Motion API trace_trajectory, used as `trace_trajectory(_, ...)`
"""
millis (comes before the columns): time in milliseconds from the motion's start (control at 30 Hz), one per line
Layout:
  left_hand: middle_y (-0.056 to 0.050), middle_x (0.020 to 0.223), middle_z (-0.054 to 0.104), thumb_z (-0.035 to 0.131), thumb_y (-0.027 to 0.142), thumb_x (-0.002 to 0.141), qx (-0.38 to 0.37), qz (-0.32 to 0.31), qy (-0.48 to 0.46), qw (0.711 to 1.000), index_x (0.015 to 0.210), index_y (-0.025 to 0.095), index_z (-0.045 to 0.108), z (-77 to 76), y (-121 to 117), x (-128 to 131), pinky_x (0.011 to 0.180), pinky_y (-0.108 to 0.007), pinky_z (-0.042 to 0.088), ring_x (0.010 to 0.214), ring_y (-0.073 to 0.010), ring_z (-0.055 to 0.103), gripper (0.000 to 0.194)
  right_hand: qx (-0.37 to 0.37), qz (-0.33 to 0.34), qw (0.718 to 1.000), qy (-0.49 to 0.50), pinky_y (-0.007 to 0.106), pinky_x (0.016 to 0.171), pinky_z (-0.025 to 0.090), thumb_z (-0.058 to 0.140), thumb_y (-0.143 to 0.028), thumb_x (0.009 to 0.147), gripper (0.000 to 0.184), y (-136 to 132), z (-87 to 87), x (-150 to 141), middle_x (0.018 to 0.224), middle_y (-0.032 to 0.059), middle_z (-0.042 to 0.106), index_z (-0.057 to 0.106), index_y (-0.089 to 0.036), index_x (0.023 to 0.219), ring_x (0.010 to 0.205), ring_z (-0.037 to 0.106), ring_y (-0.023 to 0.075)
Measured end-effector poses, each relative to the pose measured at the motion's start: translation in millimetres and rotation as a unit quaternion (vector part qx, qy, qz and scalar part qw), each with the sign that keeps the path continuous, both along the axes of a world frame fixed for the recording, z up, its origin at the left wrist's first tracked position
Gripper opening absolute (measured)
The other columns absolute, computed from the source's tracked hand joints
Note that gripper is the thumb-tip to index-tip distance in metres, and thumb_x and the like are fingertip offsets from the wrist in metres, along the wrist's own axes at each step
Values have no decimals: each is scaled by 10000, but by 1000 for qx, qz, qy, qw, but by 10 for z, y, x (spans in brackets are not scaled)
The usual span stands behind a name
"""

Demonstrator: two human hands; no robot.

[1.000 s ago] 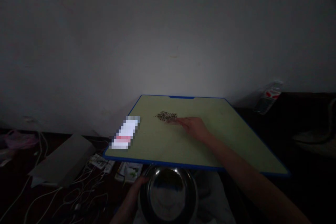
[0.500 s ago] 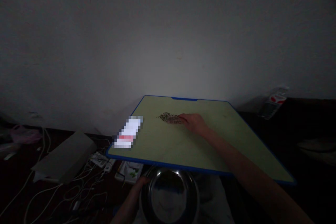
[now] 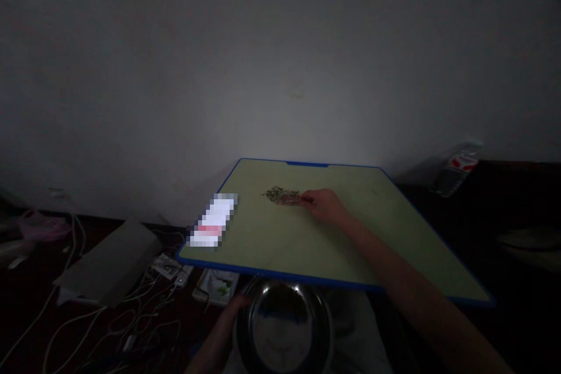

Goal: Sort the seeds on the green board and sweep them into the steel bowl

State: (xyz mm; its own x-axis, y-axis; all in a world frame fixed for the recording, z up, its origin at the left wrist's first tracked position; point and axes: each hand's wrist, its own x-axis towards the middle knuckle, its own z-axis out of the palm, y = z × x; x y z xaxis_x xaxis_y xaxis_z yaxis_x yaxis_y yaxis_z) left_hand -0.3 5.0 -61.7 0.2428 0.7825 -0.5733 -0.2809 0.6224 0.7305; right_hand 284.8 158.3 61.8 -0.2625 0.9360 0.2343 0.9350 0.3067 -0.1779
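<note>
A pale green board (image 3: 307,239) with a blue rim lies flat in dim light. On its far half sits a small heap of dark grains (image 3: 280,195). My right hand (image 3: 323,205) rests on the board with its fingertips at the right edge of the heap; I cannot tell whether the fingers pinch any grain. Below the board's near edge my left hand (image 3: 232,311) grips the left rim of a shiny steel bowl (image 3: 284,327).
A lit, blurred phone screen (image 3: 212,221) lies on the board's left edge. White cables (image 3: 109,327), a grey flat box (image 3: 109,266) and small packets (image 3: 217,286) cover the floor at left. A plastic bottle (image 3: 458,168) lies at the far right. A bare wall stands behind.
My right hand slid slightly left into the edge of the grain heap, and its fingers curled. The view shifted a little. The left hand and bowl stayed put.
</note>
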Motion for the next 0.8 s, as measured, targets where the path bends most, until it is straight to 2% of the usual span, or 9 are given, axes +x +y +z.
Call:
trace_trajectory(167, -110, 795, 765, 635, 387, 679, 3, -7, 9, 1000, 765, 144, 726, 55, -4, -23, 910, -453, 446, 1002, -372, 637, 274, 8, -12, 1000, 6, 250, 686, 440, 531, -318, 872, 245, -36, -23, 10, 928, 41, 748, 733, -241, 986, 828, 678, 190)
trace_trajectory(333, -73, 666, 749, 689, 236, 583, 10, 4, 32, 999, 609, 179, 695, -63, 109, -34, 939, -421, 424, 1020, -367, 624, 63, 20, -12, 1000, 10, 243, 678, 437, 535, -298, 868, 231, -22, -32, 30, 889, 35, 750, 738, -245, 963, 799, 675, 180)
trace_trajectory(500, -73, 670, 740, 689, 291, 616, -2, 2, 35, 999, 663, 157, 697, -126, 141, -7, 911, -463, 432, 930, -333, 658, 141, 26, -16, 999, 20, 245, 674, 442, 536, -295, 871, 230, -7, -36, 48, 895, 34, 750, 739, -240, 963, 789, 679, 181)
trace_trajectory(600, -79, 700, 750, 705, 283, 577, 3, 9, 30, 1000, 664, 163, 712, -90, 103, -1, 909, -429, 432, 965, -363, 639, 148, 31, -17, 999, 36, 251, 678, 447, 549, -287, 864, 222, 6, -37, 62, 889, 36, 751, 742, -232, 960, 782, 683, 185)
trace_trajectory(800, -84, 722, 750, 660, 370, 645, -2, 4, 15, 1000, 680, 168, 708, -13, 9, -23, 863, -434, 457, 899, -347, 657, 211, 28, -4, 993, 111, 250, 681, 465, 569, -260, 852, 213, -20, -38, -13, 897, 32, 753, 744, -224, 968, 760, 686, 178)
